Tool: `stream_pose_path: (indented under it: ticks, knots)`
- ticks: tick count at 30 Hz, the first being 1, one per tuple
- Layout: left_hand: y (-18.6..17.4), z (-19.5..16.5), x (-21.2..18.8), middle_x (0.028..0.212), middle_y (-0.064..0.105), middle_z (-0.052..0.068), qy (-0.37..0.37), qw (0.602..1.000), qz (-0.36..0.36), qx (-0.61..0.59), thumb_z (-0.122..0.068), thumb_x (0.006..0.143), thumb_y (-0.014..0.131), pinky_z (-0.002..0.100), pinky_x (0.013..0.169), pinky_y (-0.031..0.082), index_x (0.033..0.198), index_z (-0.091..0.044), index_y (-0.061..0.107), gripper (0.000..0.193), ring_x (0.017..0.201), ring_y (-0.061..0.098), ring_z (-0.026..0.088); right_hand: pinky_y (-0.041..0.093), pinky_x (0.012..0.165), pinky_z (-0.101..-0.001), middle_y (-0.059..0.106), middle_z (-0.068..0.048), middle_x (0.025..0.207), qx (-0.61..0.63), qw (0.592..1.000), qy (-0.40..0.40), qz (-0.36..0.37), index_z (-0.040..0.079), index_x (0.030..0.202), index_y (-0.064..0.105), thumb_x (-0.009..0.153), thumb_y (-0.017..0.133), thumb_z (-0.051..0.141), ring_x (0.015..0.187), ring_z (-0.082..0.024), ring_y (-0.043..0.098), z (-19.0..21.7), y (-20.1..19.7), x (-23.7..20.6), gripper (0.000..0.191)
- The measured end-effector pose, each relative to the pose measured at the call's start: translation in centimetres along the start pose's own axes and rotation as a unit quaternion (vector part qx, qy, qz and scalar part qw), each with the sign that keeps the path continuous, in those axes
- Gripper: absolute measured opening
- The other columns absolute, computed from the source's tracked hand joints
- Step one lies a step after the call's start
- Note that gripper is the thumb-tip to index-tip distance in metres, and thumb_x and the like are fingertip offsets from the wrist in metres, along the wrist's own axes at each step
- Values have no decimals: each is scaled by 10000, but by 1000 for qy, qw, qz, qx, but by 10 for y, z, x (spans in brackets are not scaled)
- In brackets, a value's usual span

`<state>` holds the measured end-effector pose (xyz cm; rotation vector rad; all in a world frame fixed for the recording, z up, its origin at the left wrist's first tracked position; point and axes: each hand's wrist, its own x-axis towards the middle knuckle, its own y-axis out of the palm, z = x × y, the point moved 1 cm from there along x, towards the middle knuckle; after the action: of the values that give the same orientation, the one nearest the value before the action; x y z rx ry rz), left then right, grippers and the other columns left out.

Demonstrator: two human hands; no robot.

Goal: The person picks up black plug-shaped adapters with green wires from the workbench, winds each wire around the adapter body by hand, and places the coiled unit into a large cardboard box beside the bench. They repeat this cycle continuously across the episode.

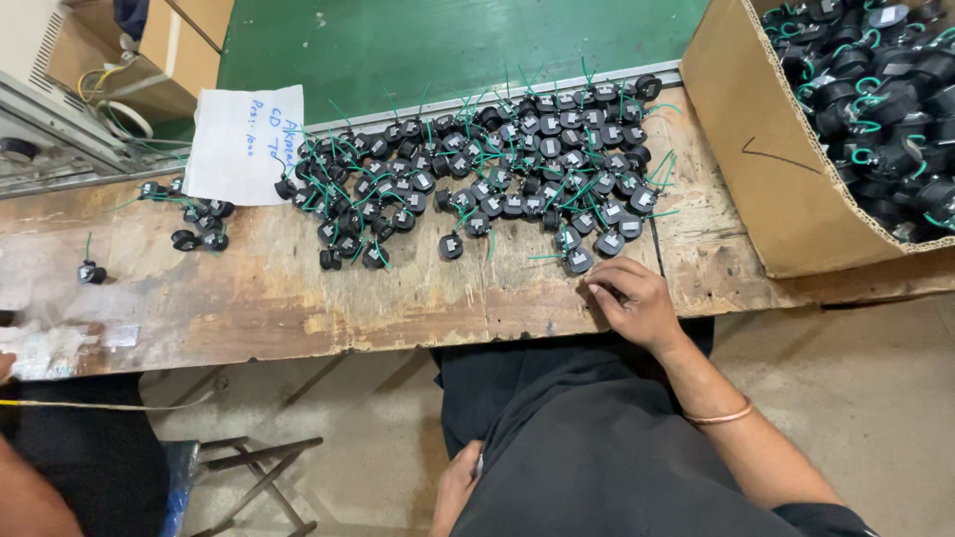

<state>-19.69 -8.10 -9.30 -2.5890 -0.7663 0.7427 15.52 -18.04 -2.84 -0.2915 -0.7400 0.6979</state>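
Worn wooden workbench, green mat behind, concrete floor — folding stool below
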Motion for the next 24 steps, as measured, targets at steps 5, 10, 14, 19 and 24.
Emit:
stream_pose_path:
  ticks: [5,10,14,19,24]
  knots:
    - [9,20,10,1217,723,151,35,999,-33,21,-252,960,606,366,962,517,1295,-128,627,357,1146,680,325,580,795,-340,732,-120,997,-20,1000,11,1,16,956,742,840,723,3,906,-259,730,0,1,0,118]
    - [14,35,12,1267,713,173,9,997,-52,51,-270,931,646,378,992,518,1364,-136,601,456,1215,666,336,579,816,-345,731,-118,986,-24,1000,0,6,17,940,733,842,721,9,914,-271,730,-1,1,0,99]
    - [13,43,-3,1257,702,229,103,989,-108,14,-234,912,692,410,995,511,1360,-80,603,482,1187,672,375,580,827,-347,732,-118,990,-21,1000,-4,6,20,945,733,848,720,12,925,-272,730,-2,2,0,98]
    - [9,46,-4,1153,748,202,62,994,-90,13,-219,877,730,399,959,532,1308,-99,649,455,1120,726,346,576,829,-352,732,-118,980,-31,999,-1,14,22,941,736,844,723,11,923,-271,727,-1,3,1,98]
    - [-1,49,4,1034,747,193,-74,990,60,102,-234,978,645,371,916,566,1200,-82,704,275,1035,758,306,578,823,-345,735,-119,983,-36,999,7,16,19,943,738,834,719,0,923,-267,731,2,2,2,112]
